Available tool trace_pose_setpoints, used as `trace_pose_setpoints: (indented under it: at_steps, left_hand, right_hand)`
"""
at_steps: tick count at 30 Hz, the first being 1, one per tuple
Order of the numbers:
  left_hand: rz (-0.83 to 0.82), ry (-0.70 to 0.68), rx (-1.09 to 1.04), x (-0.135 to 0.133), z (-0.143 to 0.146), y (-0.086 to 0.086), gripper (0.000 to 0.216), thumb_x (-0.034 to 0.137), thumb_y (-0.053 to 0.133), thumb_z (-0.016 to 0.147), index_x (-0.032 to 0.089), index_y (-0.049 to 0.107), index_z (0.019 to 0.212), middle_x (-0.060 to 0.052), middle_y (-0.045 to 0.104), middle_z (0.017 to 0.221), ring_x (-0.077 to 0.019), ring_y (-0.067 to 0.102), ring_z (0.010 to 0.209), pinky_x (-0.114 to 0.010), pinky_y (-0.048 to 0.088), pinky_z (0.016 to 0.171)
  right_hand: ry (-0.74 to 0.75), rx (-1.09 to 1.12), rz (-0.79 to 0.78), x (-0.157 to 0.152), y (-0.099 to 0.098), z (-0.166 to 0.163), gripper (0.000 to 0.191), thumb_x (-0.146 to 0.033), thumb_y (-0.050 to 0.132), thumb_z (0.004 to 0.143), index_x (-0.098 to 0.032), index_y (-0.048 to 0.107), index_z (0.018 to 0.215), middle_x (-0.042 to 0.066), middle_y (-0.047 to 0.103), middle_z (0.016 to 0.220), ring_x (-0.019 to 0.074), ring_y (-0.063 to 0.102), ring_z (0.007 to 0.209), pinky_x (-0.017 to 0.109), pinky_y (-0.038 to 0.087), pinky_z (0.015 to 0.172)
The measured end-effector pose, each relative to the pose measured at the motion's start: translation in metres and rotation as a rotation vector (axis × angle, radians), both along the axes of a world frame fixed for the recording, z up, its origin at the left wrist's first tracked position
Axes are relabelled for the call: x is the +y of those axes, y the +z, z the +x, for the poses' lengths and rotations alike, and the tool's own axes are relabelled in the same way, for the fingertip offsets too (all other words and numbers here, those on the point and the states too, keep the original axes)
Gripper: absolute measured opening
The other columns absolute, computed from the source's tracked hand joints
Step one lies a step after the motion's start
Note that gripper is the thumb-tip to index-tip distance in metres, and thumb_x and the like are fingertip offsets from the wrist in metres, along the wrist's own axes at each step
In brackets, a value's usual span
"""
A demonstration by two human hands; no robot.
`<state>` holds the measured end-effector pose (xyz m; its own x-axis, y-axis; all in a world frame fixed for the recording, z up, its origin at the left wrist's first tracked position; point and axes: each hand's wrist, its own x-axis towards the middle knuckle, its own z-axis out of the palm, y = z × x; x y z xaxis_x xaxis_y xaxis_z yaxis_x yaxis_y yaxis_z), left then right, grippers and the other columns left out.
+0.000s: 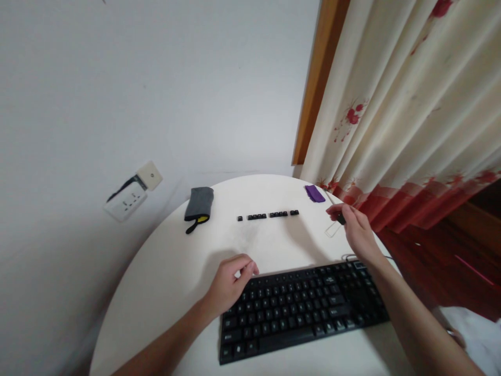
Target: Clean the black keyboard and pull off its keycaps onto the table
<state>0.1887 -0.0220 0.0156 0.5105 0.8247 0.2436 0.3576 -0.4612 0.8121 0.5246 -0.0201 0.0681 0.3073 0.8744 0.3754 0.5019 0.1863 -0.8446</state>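
Observation:
A black keyboard [289, 308] lies on the white round table, its top row looking stripped of keycaps. At its upper left corner rests my left hand [230, 279], fingers curled in and thumb against the forefinger, with nothing visible between them. My right hand [358, 232], above the table's right side, pinches a small black handle [342, 219]. A thin wire loop [332, 230] shows just below it; the two look like one wire keycap puller. Behind the keyboard, black keycaps [278, 214] stand in a line of small groups, with a single keycap [240, 218] at the left end.
A grey cloth [199, 203] with yellow lining and black loop lies at the back left. A folded purple cloth [314, 193] is at the back right, with a thin pale stick [329, 196] beside it. Wall socket [127, 201] at left, floral curtain [391, 115] at right.

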Motion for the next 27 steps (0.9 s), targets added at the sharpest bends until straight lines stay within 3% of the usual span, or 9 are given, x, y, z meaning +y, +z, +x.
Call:
trace_pose_setpoints:
  at_steps: [3, 5, 8, 14, 18, 27]
  left_hand:
    - [-0.003, -0.021, 0.023, -0.001, 0.001, 0.0, 0.032, 0.029, 0.045, 0.097, 0.017, 0.064, 0.074, -0.003, 0.067, 0.073, -0.0161, 0.062, 0.072, -0.025, 0.045, 0.068]
    - [-0.002, -0.028, 0.035, 0.0, 0.002, 0.0, 0.032, 0.029, 0.045, 0.097, 0.017, 0.064, 0.074, -0.003, 0.067, 0.073, -0.016, 0.062, 0.072, -0.025, 0.045, 0.068]
    - [0.009, -0.034, 0.058, 0.001, 0.004, 0.0, 0.032, 0.028, 0.045, 0.097, 0.017, 0.064, 0.073, -0.003, 0.067, 0.073, -0.0156, 0.062, 0.072, -0.025, 0.045, 0.068]
    - [0.015, -0.035, 0.094, 0.002, 0.003, -0.003, 0.032, 0.027, 0.045, 0.097, 0.017, 0.065, 0.074, -0.002, 0.067, 0.073, -0.015, 0.062, 0.072, -0.024, 0.045, 0.069]
    - [0.022, -0.043, 0.101, 0.003, 0.004, -0.003, 0.032, 0.027, 0.045, 0.097, 0.017, 0.065, 0.074, -0.002, 0.067, 0.073, -0.015, 0.063, 0.072, -0.025, 0.045, 0.069]
    - [0.021, -0.051, 0.101, 0.003, 0.003, -0.005, 0.03, 0.025, 0.047, 0.097, 0.017, 0.065, 0.075, -0.001, 0.068, 0.075, -0.0146, 0.063, 0.073, -0.024, 0.045, 0.07]
  right_hand:
    - [-0.081, -0.089, -0.039, -0.031, -0.001, -0.007, 0.042, -0.048, 0.035, 0.098, -0.021, 0.066, 0.09, 0.001, 0.055, 0.067, 0.0168, 0.052, 0.065, 0.028, 0.04, 0.059]
    - [-0.032, -0.092, -0.117, -0.045, -0.006, -0.008, 0.039, -0.047, 0.038, 0.098, -0.02, 0.066, 0.093, -0.001, 0.05, 0.06, 0.0157, 0.048, 0.056, 0.027, 0.037, 0.054]
    - [0.095, -0.114, -0.26, -0.056, -0.015, -0.007, 0.032, -0.043, 0.048, 0.094, -0.019, 0.068, 0.093, 0.0, 0.058, 0.062, 0.0168, 0.054, 0.057, 0.028, 0.04, 0.055]
    - [0.259, -0.215, -0.411, -0.062, -0.016, -0.004, 0.028, -0.034, 0.049, 0.093, -0.017, 0.07, 0.086, 0.003, 0.07, 0.072, 0.0195, 0.063, 0.067, 0.029, 0.045, 0.067]
    - [0.268, -0.232, -0.42, -0.063, -0.012, -0.011, 0.028, -0.031, 0.049, 0.092, -0.016, 0.072, 0.087, 0.005, 0.074, 0.081, 0.0207, 0.066, 0.074, 0.029, 0.046, 0.072]
    - [0.228, -0.239, -0.487, -0.067, -0.011, -0.019, 0.031, -0.032, 0.047, 0.092, -0.017, 0.07, 0.078, 0.001, 0.066, 0.06, 0.0167, 0.061, 0.053, 0.027, 0.042, 0.056]
